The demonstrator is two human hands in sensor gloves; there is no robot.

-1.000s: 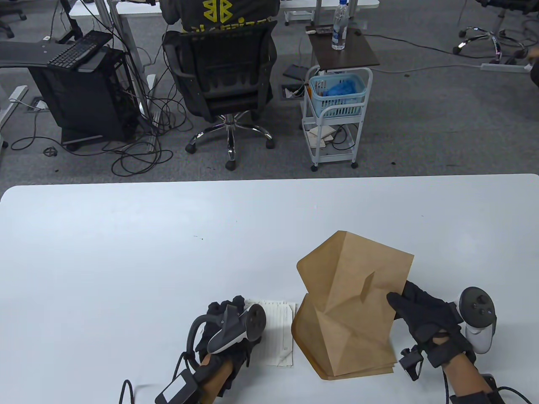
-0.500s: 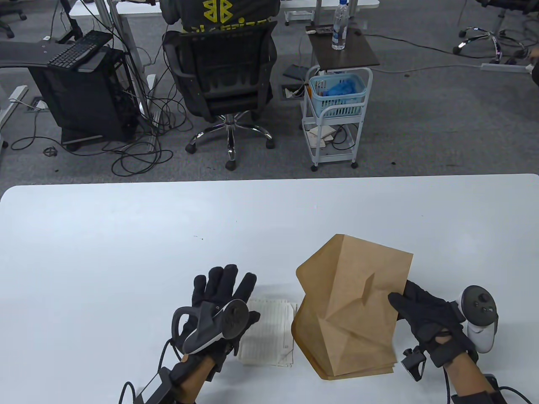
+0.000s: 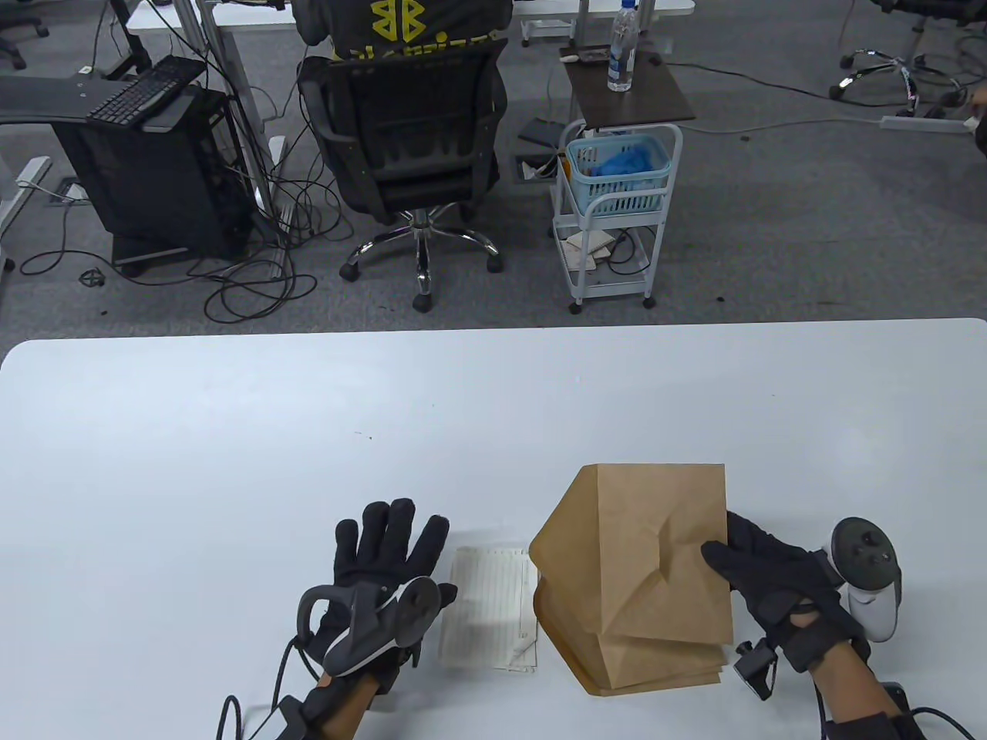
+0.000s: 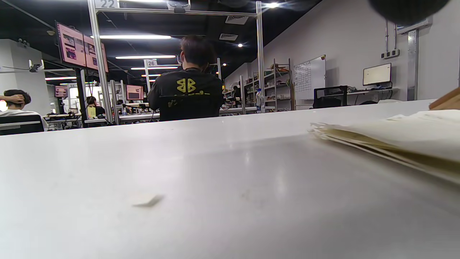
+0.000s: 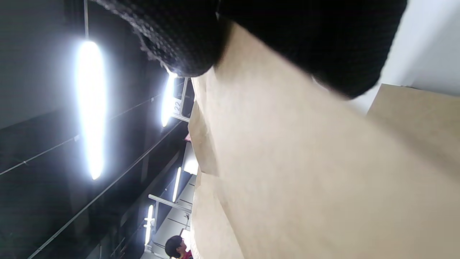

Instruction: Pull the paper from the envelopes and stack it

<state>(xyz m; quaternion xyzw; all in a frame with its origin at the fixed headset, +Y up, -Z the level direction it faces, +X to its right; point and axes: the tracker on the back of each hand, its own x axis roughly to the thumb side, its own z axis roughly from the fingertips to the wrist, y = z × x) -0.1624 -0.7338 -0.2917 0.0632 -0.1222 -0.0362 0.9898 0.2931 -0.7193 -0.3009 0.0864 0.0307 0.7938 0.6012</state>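
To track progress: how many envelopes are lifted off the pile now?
1: the envelope held by the right hand above the pile; pile count unclear.

"22" on overhead frame sign (image 4: 107, 3); "26" on farther sign (image 4: 152, 63).

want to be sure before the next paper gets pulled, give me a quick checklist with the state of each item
1. Right hand grips the top brown paper envelope at its right edge: ok.
2. Left hand free, fingers spread flat on the white table: ok.
3. Stack of lined white paper sheets lies flat between the left hand and the envelopes: ok.
4. Stack edges aligned: not ok, corners fan out in the left wrist view.
5. Envelope mouth reachable: cannot tell, no opening shows.
6. Paper inside the held envelope: cannot tell.
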